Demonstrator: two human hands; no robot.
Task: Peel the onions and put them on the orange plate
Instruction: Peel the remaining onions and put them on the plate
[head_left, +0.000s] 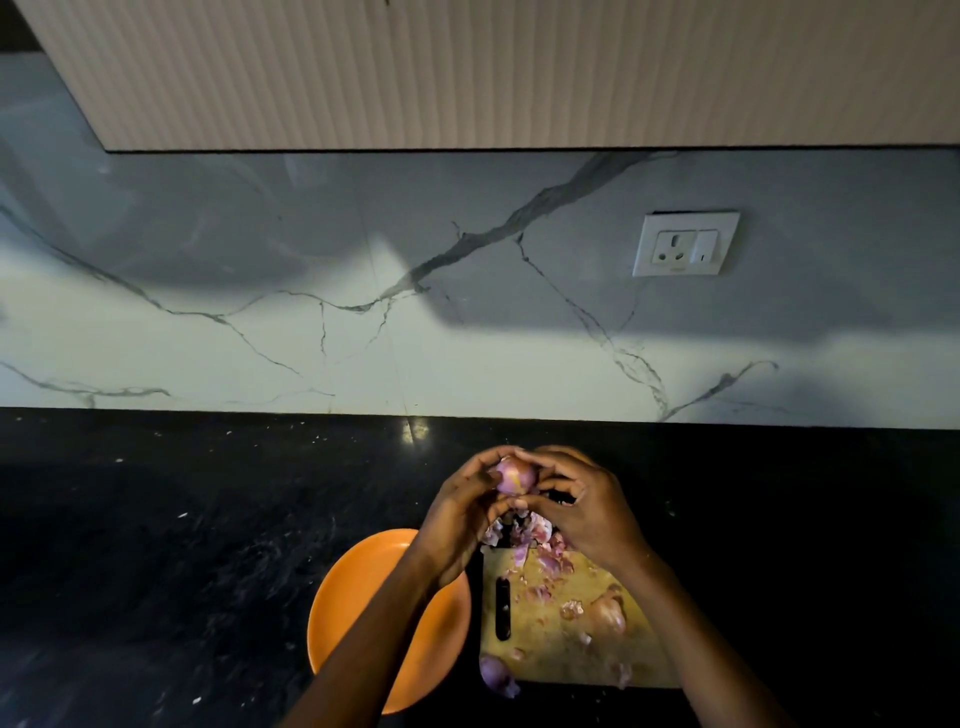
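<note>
Starting at the left, the round orange plate (358, 587) sits on the speckled black stone countertop (182, 545), and what shows of it is bare; the left forearm crosses over part of it, so I cannot vouch for the covered patch. By my reading, nothing peeled has been delivered there yet.

Moving in, the left hand (457, 514) is curled around a small purple-skinned onion (511, 475), cradling it from the left, raised above the far end of the board. The right hand (582, 506) meets it from the other side, fingertips pinching at the onion's surface, apparently working a layer of skin loose. Patches of it look smooth and pale, so this one seems well on its way.

Below the hands, a heap of torn purple onion skins (530, 540) lies on the far end of the yellowish rectangular cutting board (561, 644), which has a dark slot handle on its left side. Another purple onion (497, 675) rests at the board's near left corner, just beside the plate, and a brownish onion with skin on (608, 613) lies further right on the board. Those two look to be left, so the job is perhaps early to midway.

Further right, up on the marble-look backsplash, a white wall socket with switch (685, 244) carries a tiny mark, too small to read. No other writing shows.
</note>
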